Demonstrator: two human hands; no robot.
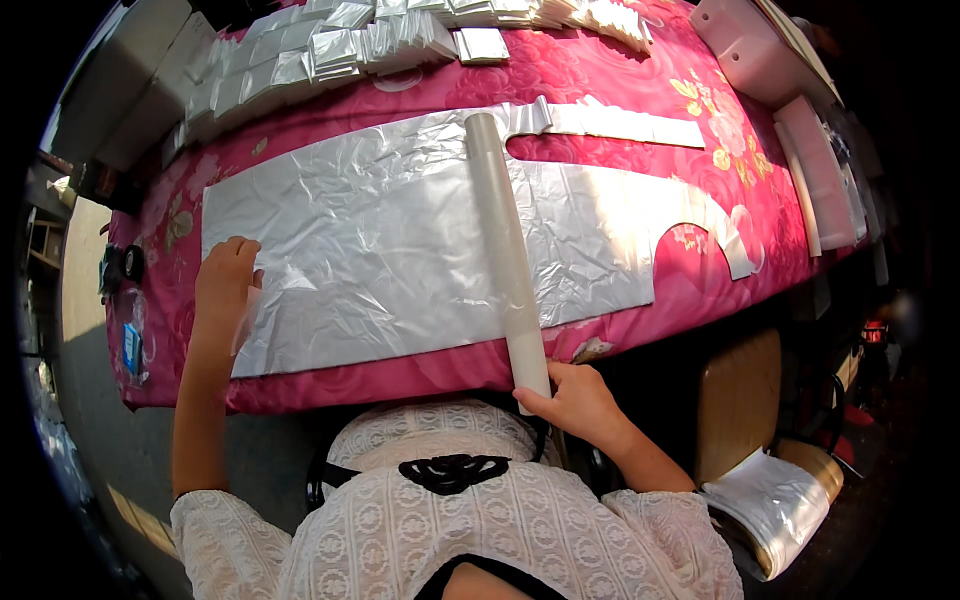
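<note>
A large silvery-white plastic sheet, cut like a vest bag with two strap-like ends at the right, lies flat but wrinkled on the table. My left hand rests at its left edge, fingers curled over, and a thin translucent flap hangs beneath the thumb. Its fingertips are partly hidden, but they seem to pinch the plastic. Across the sheet, from far to near, runs a long pale tube. The tube's near end sticks out past the table edge, where my right hand wraps round it.
Folded plastic packets are stacked in rows along the far side. A pink floral cloth covers the table. White boxes stand at the far right, with a roll of dark tape at the left. Plastic lies on a chair.
</note>
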